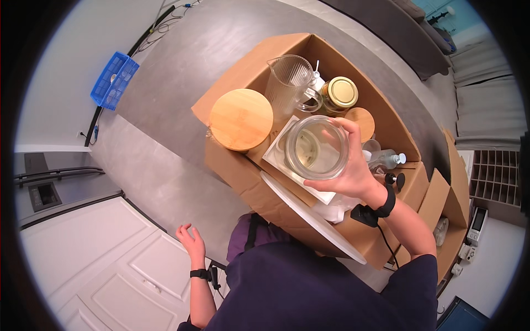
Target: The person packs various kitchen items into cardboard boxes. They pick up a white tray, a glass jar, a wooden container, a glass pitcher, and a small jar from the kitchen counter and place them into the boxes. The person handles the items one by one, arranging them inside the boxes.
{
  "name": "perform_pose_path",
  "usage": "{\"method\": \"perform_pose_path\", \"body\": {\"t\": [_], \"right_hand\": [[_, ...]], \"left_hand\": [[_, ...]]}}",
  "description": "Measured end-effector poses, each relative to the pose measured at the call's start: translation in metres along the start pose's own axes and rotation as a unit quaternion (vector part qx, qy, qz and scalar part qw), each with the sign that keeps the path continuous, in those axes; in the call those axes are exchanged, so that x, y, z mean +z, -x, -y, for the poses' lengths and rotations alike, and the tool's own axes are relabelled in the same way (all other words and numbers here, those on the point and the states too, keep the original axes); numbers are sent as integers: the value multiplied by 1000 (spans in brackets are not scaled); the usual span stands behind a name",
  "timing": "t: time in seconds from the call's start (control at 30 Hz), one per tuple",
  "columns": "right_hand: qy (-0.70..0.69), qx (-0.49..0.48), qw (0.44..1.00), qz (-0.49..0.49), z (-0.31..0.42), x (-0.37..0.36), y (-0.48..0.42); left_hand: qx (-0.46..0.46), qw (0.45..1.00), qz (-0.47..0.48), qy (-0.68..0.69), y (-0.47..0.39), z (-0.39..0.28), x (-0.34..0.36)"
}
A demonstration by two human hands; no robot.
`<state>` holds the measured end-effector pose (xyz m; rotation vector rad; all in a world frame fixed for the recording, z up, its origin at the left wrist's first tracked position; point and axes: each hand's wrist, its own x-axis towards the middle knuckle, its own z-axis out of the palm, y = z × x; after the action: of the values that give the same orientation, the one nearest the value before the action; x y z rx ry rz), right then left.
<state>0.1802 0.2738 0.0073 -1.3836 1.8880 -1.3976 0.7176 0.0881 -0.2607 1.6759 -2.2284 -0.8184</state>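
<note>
My right hand (352,169) grips an uncovered clear glass jar (316,148) by its rim, above an open cardboard box (232,173). Under the jar lies a white box (319,192), partly hidden. A ribbed glass pitcher (285,91) stands behind, beside a jar with a gold lid (343,92). Nearer the left corner is a container with a round wooden lid (241,120); a smaller wooden lid (361,124) shows past my right fingers. My left hand (191,242) hangs free with its fingers apart, near the white cabinet doors (157,265).
Pump bottles (391,160) stand at the box's right end. A white board (310,219) leans along its near side. Another cardboard box (447,198) lies to the right. A blue plastic basket (114,80) sits by the left wall, near loose cables (159,33).
</note>
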Motion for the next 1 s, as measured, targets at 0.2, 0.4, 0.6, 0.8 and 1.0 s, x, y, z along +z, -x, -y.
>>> {"method": "perform_pose_path", "body": {"t": [0.2,0.4,0.6,0.8,1.0], "right_hand": [[-51,9,998,-24,1,13,11],[-83,13,996,-36,9,32,16],[-61,-44,996,-36,7,51,11],[-74,-36,996,-22,8,54,8],[-82,-41,994,60,6,39,0]], "left_hand": [[4,1000,8,-2,-2,-4,5],[27,999,16,-7,-11,-11,10],[31,999,22,-21,-20,-11,5],[23,998,35,-38,-18,-10,4],[41,998,55,-18,-19,-20,11]]}}
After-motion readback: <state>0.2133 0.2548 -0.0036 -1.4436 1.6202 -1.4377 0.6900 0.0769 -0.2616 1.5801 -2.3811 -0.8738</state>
